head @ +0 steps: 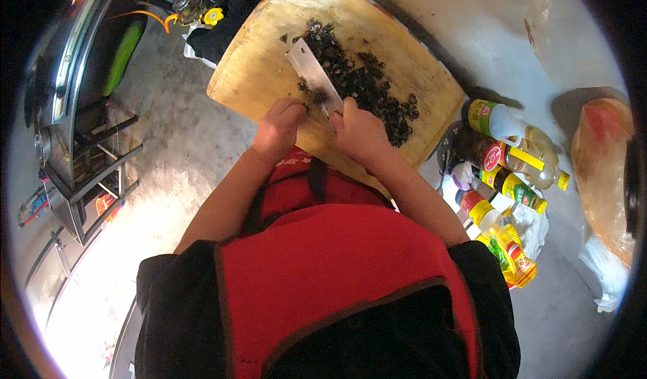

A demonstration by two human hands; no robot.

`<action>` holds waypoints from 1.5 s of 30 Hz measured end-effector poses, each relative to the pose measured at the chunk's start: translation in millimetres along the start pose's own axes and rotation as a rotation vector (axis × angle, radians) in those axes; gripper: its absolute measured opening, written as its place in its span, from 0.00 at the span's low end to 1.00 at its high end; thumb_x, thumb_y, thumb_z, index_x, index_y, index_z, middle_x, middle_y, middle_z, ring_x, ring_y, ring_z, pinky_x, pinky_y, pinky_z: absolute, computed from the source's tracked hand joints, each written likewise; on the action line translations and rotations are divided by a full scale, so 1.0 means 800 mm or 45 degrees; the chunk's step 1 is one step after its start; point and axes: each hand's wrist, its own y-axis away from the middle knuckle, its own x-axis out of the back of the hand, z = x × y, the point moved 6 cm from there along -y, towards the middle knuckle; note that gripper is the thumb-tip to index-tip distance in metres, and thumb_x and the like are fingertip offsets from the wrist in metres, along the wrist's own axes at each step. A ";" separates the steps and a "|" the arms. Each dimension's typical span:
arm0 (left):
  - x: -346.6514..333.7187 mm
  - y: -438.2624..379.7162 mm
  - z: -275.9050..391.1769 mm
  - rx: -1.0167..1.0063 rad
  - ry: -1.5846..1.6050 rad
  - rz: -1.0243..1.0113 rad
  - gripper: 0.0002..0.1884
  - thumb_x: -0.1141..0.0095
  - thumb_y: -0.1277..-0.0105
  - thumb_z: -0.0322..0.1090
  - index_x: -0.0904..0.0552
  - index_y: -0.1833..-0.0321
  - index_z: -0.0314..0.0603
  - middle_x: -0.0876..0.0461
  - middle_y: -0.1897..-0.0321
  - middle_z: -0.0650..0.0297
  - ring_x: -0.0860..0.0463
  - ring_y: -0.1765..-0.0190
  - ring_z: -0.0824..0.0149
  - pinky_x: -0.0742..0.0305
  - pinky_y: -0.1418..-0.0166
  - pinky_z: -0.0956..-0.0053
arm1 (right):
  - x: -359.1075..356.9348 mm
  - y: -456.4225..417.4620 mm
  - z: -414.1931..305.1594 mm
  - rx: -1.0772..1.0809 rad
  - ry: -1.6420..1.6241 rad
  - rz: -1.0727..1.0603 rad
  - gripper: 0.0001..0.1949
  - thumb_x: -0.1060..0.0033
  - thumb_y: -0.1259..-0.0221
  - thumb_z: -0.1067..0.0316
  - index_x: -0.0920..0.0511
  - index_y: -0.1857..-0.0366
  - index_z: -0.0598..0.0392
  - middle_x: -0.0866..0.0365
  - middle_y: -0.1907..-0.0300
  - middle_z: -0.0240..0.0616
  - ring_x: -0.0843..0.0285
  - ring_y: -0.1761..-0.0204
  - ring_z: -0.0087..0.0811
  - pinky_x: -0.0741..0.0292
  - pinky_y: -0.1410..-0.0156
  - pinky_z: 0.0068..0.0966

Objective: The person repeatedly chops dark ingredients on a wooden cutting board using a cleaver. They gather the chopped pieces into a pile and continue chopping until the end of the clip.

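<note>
My right hand (361,133) grips the handle of a cleaver (314,69), whose wide steel blade points away over a wooden cutting board (252,60). My left hand (277,130) is curled at the near edge of the board, left of the cleaver's handle end. Its fingertips are close to a few dark scraps by the blade; whether any are pinched is hidden. Along the blade's right side spreads a long heap of dark chopped food (361,83), leafy or fungus-like, its exact kind unclear. Small bits of it cling to or lie beside the blade.
To the right, several sauce and oil bottles (530,156) stand near a plastic bag (604,176) by the wall. A glass jar (187,7) and black cloth (227,4) lie beyond the board's left side. Farther left is a black metal stand (101,161).
</note>
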 end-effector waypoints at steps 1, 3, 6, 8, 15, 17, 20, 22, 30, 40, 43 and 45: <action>0.000 0.002 -0.002 0.036 0.006 -0.009 0.07 0.46 0.41 0.22 0.19 0.61 0.37 0.19 0.59 0.51 0.18 0.55 0.47 0.21 0.51 0.61 | 0.002 0.008 0.001 0.004 0.009 -0.034 0.17 0.50 0.30 0.55 0.31 0.55 0.62 0.15 0.66 0.58 0.15 0.61 0.59 0.22 0.55 0.53; -0.001 0.006 -0.002 0.062 0.006 -0.018 0.07 0.46 0.41 0.21 0.19 0.60 0.36 0.19 0.57 0.50 0.18 0.54 0.47 0.21 0.50 0.61 | 0.008 0.026 0.003 0.019 0.029 -0.083 0.17 0.51 0.29 0.54 0.31 0.54 0.61 0.16 0.66 0.59 0.16 0.61 0.60 0.22 0.55 0.54; -0.004 0.006 -0.005 0.124 -0.034 -0.065 0.07 0.43 0.39 0.21 0.18 0.59 0.36 0.17 0.55 0.51 0.16 0.53 0.47 0.18 0.50 0.61 | 0.009 0.054 0.005 0.012 0.071 -0.181 0.16 0.51 0.28 0.55 0.32 0.55 0.61 0.18 0.69 0.61 0.18 0.63 0.62 0.24 0.56 0.53; -0.002 0.004 -0.003 0.118 -0.036 -0.051 0.07 0.43 0.40 0.20 0.18 0.60 0.36 0.17 0.56 0.50 0.16 0.54 0.47 0.19 0.51 0.62 | 0.009 0.065 0.007 -0.014 0.070 -0.203 0.17 0.50 0.28 0.55 0.32 0.55 0.61 0.18 0.70 0.61 0.18 0.64 0.62 0.23 0.57 0.53; 0.001 -0.003 0.002 0.134 -0.013 -0.061 0.08 0.42 0.42 0.19 0.19 0.60 0.36 0.18 0.57 0.51 0.17 0.54 0.47 0.19 0.51 0.62 | 0.006 0.072 0.012 -0.010 0.088 -0.270 0.16 0.54 0.26 0.55 0.31 0.54 0.60 0.16 0.67 0.60 0.16 0.60 0.59 0.23 0.54 0.54; 0.002 -0.005 0.005 0.087 0.003 -0.006 0.06 0.45 0.42 0.20 0.21 0.63 0.37 0.21 0.61 0.51 0.19 0.58 0.47 0.21 0.54 0.60 | 0.006 0.070 0.013 -0.019 0.108 -0.271 0.16 0.54 0.26 0.55 0.31 0.54 0.60 0.16 0.68 0.60 0.16 0.61 0.60 0.23 0.55 0.54; 0.003 -0.007 0.006 0.073 0.017 0.011 0.05 0.46 0.42 0.20 0.22 0.64 0.37 0.22 0.64 0.52 0.20 0.59 0.47 0.22 0.56 0.60 | 0.007 0.065 0.010 0.013 0.124 -0.251 0.16 0.52 0.27 0.55 0.31 0.55 0.60 0.16 0.68 0.59 0.16 0.62 0.59 0.23 0.55 0.54; 0.001 -0.008 0.003 0.108 0.020 -0.031 0.06 0.45 0.42 0.20 0.21 0.63 0.36 0.21 0.62 0.52 0.19 0.58 0.47 0.21 0.54 0.61 | 0.007 0.061 0.010 0.022 0.134 -0.245 0.16 0.51 0.28 0.55 0.30 0.55 0.60 0.16 0.69 0.58 0.16 0.62 0.59 0.22 0.55 0.54; -0.002 -0.006 -0.006 0.170 -0.004 -0.105 0.06 0.43 0.40 0.20 0.18 0.61 0.35 0.18 0.59 0.51 0.17 0.56 0.47 0.20 0.52 0.62 | 0.008 0.049 0.007 0.030 0.119 -0.265 0.16 0.49 0.29 0.56 0.30 0.56 0.61 0.16 0.68 0.58 0.15 0.63 0.58 0.22 0.56 0.53; -0.004 -0.009 -0.011 0.176 -0.017 -0.125 0.05 0.43 0.41 0.21 0.18 0.64 0.36 0.19 0.63 0.52 0.19 0.59 0.47 0.21 0.56 0.59 | 0.004 0.040 0.000 -0.007 0.095 -0.335 0.15 0.49 0.29 0.58 0.30 0.55 0.62 0.15 0.67 0.58 0.15 0.60 0.58 0.21 0.55 0.52; -0.007 -0.007 -0.014 0.219 -0.021 -0.133 0.05 0.44 0.41 0.21 0.18 0.64 0.37 0.20 0.64 0.52 0.19 0.60 0.47 0.21 0.56 0.59 | -0.005 0.032 -0.004 0.000 0.062 -0.317 0.15 0.50 0.30 0.59 0.31 0.55 0.62 0.16 0.67 0.59 0.15 0.61 0.59 0.22 0.55 0.53; -0.010 -0.006 -0.014 0.229 -0.050 -0.156 0.05 0.44 0.41 0.21 0.18 0.64 0.37 0.19 0.64 0.51 0.18 0.59 0.47 0.21 0.55 0.58 | -0.017 0.016 -0.012 -0.014 0.012 -0.304 0.16 0.51 0.28 0.56 0.31 0.55 0.62 0.17 0.68 0.62 0.17 0.61 0.62 0.23 0.55 0.54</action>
